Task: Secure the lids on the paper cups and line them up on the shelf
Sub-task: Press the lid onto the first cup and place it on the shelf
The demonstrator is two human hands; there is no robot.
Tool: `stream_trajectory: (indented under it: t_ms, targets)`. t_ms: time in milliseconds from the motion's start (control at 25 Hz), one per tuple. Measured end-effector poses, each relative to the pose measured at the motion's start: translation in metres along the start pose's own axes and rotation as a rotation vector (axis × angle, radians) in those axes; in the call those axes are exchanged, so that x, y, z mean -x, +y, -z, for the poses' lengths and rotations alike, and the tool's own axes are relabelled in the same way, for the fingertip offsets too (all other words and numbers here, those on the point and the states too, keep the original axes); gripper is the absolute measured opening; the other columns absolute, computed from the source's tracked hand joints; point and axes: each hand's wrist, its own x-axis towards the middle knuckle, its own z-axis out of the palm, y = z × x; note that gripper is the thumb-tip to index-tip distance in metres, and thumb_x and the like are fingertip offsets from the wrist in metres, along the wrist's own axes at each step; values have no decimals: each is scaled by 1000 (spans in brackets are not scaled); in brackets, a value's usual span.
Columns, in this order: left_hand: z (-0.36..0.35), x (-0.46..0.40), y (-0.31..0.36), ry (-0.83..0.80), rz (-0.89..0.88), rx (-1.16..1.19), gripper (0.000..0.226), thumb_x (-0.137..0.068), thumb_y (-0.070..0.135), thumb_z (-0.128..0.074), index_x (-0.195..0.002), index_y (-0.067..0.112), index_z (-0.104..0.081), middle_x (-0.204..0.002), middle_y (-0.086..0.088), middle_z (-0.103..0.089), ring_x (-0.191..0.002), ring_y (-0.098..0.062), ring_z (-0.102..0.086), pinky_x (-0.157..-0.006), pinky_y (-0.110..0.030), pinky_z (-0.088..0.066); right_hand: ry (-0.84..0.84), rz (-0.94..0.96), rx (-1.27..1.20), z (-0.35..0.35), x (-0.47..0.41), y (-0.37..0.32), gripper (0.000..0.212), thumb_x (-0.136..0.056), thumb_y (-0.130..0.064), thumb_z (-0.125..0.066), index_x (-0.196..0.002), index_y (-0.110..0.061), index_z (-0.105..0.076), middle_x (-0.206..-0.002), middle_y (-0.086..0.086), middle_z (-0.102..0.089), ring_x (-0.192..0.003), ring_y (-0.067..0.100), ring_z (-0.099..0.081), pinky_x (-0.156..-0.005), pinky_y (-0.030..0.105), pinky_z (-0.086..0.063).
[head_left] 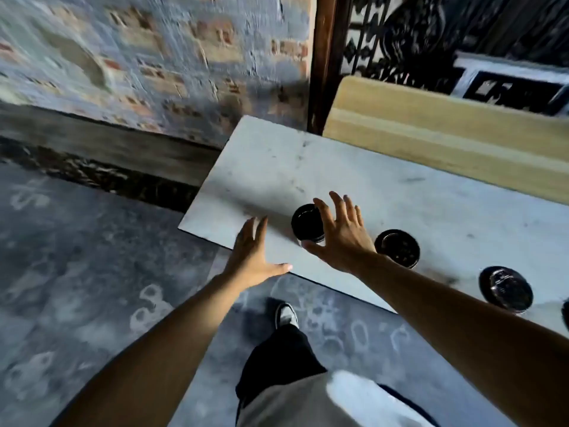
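Note:
Three paper cups with black lids stand in a row along the front of a pale marble shelf [277,167]: the left cup [304,221], the middle cup [397,248] and the right cup [505,288]. A sliver of another dark lid [566,314] shows at the right edge. My right hand [338,232] hovers with fingers spread just right of and above the left cup, holding nothing. My left hand [252,254] is open over the shelf's front edge, left of that cup.
A yellow wooden ledge [446,134] runs behind the shelf, with a dark wooden post [320,63] and black iron grille [415,32] beyond. A worn brick wall [138,57] is at the left. Below is a grey concrete floor [77,272], with my leg and shoe [286,315].

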Motion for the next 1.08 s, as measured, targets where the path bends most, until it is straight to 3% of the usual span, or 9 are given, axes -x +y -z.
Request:
stream_trajectory:
  t_ms: [80,160,320,440,560,800,880,960,1080]
  targets:
    - [-6,-20,-2,-93,-8,175,121,-68,51,-85,-158,8,-17,-166,-16,-22,-154,-29,-21,-123,-32,-23,83,-16,-58,-9,-11,-8,88,-78,-53,-75,-150,-14,-44,-156,23,-38,-141,48,-37,-113,56,-37]
    - [-9,-33,8,-148,-29,277,110,-69,36,-88,-156,13,-25,-161,-8,-35,-147,-21,-34,-111,-20,-28,125,-47,-44,-12,-10,-15,76,-75,-48,-76,-139,-13,-55,-141,20,-51,-123,44,-49,-97,53,-49]
    - [-22,-60,18,-152,-79,402,87,-64,27,-86,-142,22,-46,-142,0,-57,-128,-19,-55,-102,-34,-49,126,-117,-70,-13,-17,-18,63,-75,-45,-72,-130,-16,-60,-132,15,-53,-113,40,-50,-92,49,-49]
    - [-26,-77,27,-190,-78,408,66,-63,29,-84,-124,27,-59,-122,4,-69,-111,-19,-65,-85,-34,-55,102,-143,-112,-13,-19,-14,62,-75,-42,-72,-130,-16,-58,-133,13,-51,-116,38,-48,-92,47,-52]
    - [-14,-81,38,-205,-103,400,51,-66,21,-84,-113,19,-64,-113,4,-72,-100,-16,-68,-73,-25,-49,48,-216,-228,-3,-22,-10,66,-75,-36,-73,-136,-19,-53,-136,10,-48,-123,34,-45,-95,40,-48]
    - [36,-50,47,-192,-94,383,60,-68,32,-82,-111,21,-42,-92,1,-68,-72,-23,-64,-54,-30,-49,-56,-305,-733,37,-24,7,70,-76,-25,-64,-144,-24,-49,-135,6,-44,-124,27,-51,-96,33,-46]
    - [53,-40,59,-186,-113,321,60,-66,40,-79,-110,22,-43,-92,3,-68,-74,-23,-65,-59,-33,-53,-48,-328,-903,47,-20,6,62,-73,-27,-52,-134,-29,-57,-126,5,-45,-116,26,-53,-89,36,-50]
    - [67,-31,72,-196,-123,276,62,-63,48,-77,-115,27,-51,-104,7,-66,-85,-20,-67,-72,-36,-57,-35,-346,-1058,54,-16,4,53,-72,-26,-44,-121,-35,-63,-120,6,-46,-110,23,-52,-83,30,-46]
    - [82,-20,89,-214,-102,188,63,-60,53,-77,-114,27,-56,-106,7,-64,-89,-19,-67,-75,-37,-58,-19,-401,-1235,56,-10,1,38,-84,-41,-41,-106,-38,-72,-124,8,-57,-113,26,-57,-85,35,-48]
